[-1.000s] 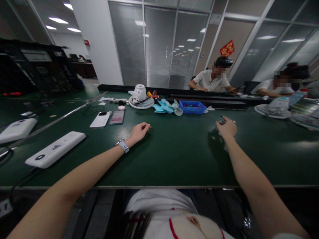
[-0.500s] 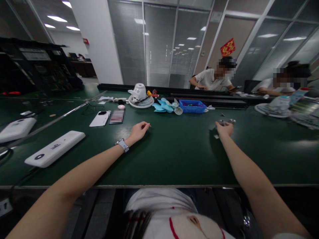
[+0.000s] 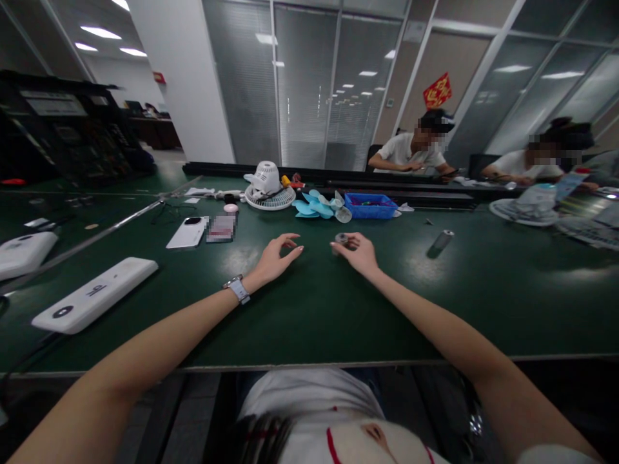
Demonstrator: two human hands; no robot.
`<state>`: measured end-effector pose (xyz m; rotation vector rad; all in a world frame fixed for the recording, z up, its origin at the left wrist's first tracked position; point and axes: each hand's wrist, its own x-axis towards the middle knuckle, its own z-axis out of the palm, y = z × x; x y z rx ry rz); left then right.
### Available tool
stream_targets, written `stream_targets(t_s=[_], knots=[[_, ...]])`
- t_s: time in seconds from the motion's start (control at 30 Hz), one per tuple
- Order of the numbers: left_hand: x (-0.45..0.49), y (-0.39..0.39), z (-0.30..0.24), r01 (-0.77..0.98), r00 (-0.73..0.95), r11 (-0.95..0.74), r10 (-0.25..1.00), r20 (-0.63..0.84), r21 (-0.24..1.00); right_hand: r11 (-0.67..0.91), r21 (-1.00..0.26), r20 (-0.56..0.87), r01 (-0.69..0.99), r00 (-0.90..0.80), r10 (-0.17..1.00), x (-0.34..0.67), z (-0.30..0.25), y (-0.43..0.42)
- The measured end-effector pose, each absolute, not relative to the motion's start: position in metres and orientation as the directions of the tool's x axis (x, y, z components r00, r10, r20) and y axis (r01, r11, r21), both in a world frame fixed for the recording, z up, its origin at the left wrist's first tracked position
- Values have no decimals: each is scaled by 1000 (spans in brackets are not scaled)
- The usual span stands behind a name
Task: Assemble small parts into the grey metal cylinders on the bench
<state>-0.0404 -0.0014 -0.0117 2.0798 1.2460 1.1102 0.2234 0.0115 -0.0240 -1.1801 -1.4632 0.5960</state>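
My right hand rests on the green table near the middle, its fingers closed round a small grey cylindrical part. My left hand, with a watch on the wrist, lies just to its left with thumb and forefinger curled toward each other; nothing shows between them. A second grey cylinder lies on its side further right, apart from both hands.
A white fan housing, light blue fan blades and a blue bin stand at the back. A white phone and white boxes lie left. Two people sit across the far table.
My right hand has moved left from the far right to the middle, carrying one small cylinder; the other cylinder stays behind. My left hand shifted slightly right and its fingers uncurled a little.
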Motion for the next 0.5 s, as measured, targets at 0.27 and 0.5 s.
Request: stream_targets(t_s=[0.27, 0.5], knots=[[-21, -15, -14, 333, 412, -559, 811, 416, 760, 430, -876, 385, 220, -222, 896, 162, -32, -23], [-17, -2, -8, 255, 299, -435, 885, 357, 863, 426, -876, 363, 227, -272, 891, 167, -34, -21]])
